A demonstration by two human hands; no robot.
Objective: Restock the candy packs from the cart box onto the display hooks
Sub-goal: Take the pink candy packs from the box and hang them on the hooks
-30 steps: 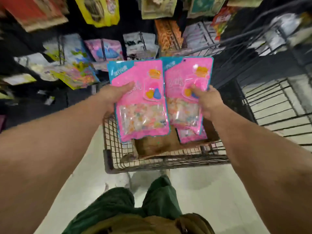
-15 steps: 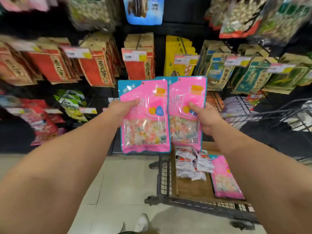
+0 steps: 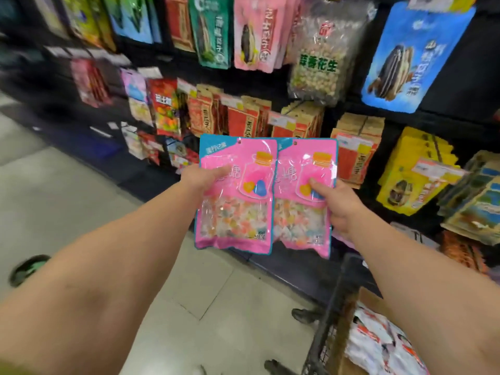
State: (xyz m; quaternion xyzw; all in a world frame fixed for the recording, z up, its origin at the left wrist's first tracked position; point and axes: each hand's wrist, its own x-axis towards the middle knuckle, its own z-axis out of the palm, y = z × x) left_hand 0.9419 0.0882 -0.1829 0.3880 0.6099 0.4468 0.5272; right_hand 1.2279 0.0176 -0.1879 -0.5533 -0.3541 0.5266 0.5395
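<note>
Holding one pink candy pack each, both hands are stretched forward in front of the display shelves. The left hand grips the left candy pack at its left edge, about the middle of its height, with the thumb lying on the printed front; the other fingers are behind the pack and I cannot see them. The right hand grips the right candy pack at its right edge, with the thumb pressed on the picture of a jar and the fingers curled behind. The two packs are upright and side by side, and the left pack overlaps a little the left edge of the right one. Each pack has a blue border, a small hole near the top edge and a clear window in the lower half, where colourful candies show.

Behind the packs stands the display rack with many hanging bags: red and brown bags in the middle row, a clear peanut bag and a blue bag higher up, yellow bags at the right. The cart is at the lower right corner of the view, and white and red packs lie in it. The tiled floor fills the left side. The picture is blurred toward the left.
</note>
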